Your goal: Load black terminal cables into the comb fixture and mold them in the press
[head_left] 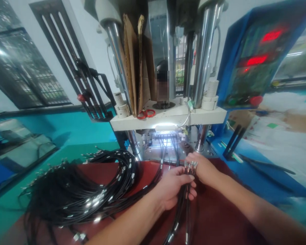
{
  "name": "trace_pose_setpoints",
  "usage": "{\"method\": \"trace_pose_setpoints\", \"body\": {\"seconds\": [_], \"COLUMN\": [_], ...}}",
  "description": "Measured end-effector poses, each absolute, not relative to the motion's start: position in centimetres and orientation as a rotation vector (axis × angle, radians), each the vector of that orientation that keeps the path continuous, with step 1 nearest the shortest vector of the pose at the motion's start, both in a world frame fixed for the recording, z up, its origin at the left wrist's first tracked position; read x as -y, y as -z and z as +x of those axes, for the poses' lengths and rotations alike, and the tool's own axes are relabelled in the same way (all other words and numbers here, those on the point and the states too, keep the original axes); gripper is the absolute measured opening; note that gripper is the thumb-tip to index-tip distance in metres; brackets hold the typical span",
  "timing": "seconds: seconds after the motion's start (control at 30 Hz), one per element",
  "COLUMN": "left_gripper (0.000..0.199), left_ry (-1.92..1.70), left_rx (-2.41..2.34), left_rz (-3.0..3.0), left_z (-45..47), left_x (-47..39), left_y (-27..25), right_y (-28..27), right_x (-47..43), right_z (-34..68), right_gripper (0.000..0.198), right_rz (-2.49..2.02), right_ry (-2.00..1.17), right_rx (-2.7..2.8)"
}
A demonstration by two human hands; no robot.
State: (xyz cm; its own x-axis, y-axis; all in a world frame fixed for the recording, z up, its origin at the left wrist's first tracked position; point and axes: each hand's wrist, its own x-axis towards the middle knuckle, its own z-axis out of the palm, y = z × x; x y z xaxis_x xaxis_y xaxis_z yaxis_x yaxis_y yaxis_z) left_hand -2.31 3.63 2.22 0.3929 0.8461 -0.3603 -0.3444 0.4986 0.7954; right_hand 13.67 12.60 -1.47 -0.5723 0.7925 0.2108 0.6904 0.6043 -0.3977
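Note:
My left hand (177, 185) is closed round a bunch of black cables (180, 211). Their metal end fittings (191, 166) stick up above the thumb, and the cables hang down toward me. Just behind those fittings is my right hand (200, 165), its fingers curled in at the front of the press bed; what they grip, if anything, is hidden. In the lit gap of the press, more thin cables (163, 146) run from the die (163, 140) toward me. A large coil of black cables (91, 194) with metal fittings lies to the left.
The white press plate (168, 119) spans two steel columns, with red-handled scissors (146, 114) and cardboard (132, 68) on it. At right stands a blue control box (255, 58) with red displays. A red mat (214, 211) covers the bench front.

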Motion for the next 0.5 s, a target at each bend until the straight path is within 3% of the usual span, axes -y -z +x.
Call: {"method": "trace_pose_setpoints", "body": {"seconds": [0.17, 0.23, 0.37, 0.5], "left_gripper": [0.023, 0.026, 0.031, 0.033], "left_ry": [-0.734, -0.671, -0.589, -0.602], "left_rx": [-0.875, -0.895, -0.866, -0.827], "left_rz": [0.754, 0.802, 0.817, 0.834], "left_z": [-1.3, -0.7, 0.9, 1.8], "left_x": [-4.2, -4.5, -4.9, -4.8], "left_y": [-1.8, -1.8, -1.3, -0.6], "right_y": [-0.8, -1.3, -1.2, -0.6], "right_x": [-8.1, -6.4, -3.4, -1.4], "right_z": [20.1, 21.9, 23.2, 22.6], "right_gripper": [0.014, 0.019, 0.031, 0.012], "right_rz": [-1.396, -1.435, -1.463, -1.367], "right_ry": [-0.397, -0.642, -1.450, -1.478], "right_rx": [2.426, 2.358, 1.820, 1.441]}}
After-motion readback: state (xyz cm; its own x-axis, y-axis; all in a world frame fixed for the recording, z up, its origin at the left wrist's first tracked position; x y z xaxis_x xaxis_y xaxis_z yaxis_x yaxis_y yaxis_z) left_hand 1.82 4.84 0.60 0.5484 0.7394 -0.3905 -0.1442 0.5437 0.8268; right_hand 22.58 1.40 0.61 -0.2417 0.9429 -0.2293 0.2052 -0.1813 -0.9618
